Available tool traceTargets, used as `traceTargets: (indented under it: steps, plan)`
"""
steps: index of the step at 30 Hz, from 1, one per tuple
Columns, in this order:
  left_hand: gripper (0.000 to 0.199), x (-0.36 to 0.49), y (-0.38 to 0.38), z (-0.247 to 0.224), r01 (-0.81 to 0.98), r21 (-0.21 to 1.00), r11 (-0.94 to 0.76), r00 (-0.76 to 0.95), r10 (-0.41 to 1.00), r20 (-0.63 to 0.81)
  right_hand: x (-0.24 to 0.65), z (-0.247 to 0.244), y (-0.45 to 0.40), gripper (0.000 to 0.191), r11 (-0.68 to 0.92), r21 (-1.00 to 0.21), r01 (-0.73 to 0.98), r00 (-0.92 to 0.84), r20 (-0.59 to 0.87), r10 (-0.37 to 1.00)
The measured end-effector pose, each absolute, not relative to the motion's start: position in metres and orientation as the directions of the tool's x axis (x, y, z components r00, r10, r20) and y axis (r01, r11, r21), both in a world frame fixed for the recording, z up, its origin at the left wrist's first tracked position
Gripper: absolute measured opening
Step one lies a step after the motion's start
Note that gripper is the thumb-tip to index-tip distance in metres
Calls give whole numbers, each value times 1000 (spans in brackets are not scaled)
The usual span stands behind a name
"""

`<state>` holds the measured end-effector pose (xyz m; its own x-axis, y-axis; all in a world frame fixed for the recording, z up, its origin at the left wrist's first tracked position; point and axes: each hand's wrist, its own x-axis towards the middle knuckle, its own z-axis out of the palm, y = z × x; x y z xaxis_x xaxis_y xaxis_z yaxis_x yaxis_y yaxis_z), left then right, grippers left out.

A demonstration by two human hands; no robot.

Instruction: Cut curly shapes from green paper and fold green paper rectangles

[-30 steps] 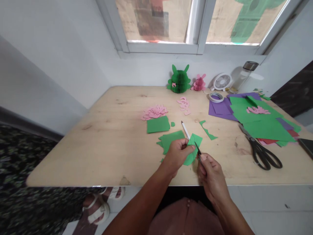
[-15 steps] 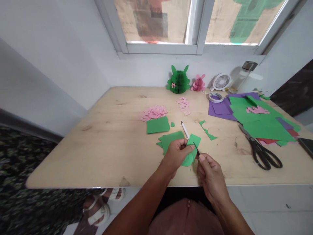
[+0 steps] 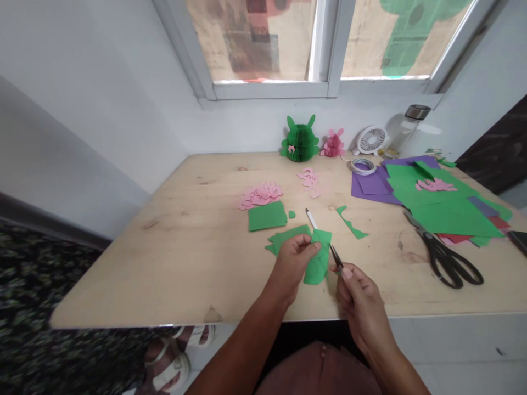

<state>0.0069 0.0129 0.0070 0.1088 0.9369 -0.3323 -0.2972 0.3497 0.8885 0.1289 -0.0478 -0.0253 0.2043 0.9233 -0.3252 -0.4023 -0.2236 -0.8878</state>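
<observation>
Head view shows our left hand pinching the green paper piece up off the bench near its front edge, so our right hand, grip closed around small scissors, can work its edge freely.

Wooden table against white wall; window above (daylight).
</observation>
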Motion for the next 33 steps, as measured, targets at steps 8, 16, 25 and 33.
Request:
traceTargets:
  steps: [8,16,25,33]
  plan:
    - [26,6,2,2,-342,844,414,230,907,-352,133,-12,-35,36,-109,-903,-417,247,-228,942]
    - [29,6,-5,2,-373,804,464,216,886,-411,130,-5,-23,31,-108,-939,-327,280,-206,938]
    - [26,1,-2,9,-428,766,480,183,876,-447,141,-14,-38,37,-71,-976,-208,208,-114,971]
    - [28,-2,1,10,-467,766,441,146,893,-425,152,-27,-63,46,-177,-984,-3,82,-177,981]
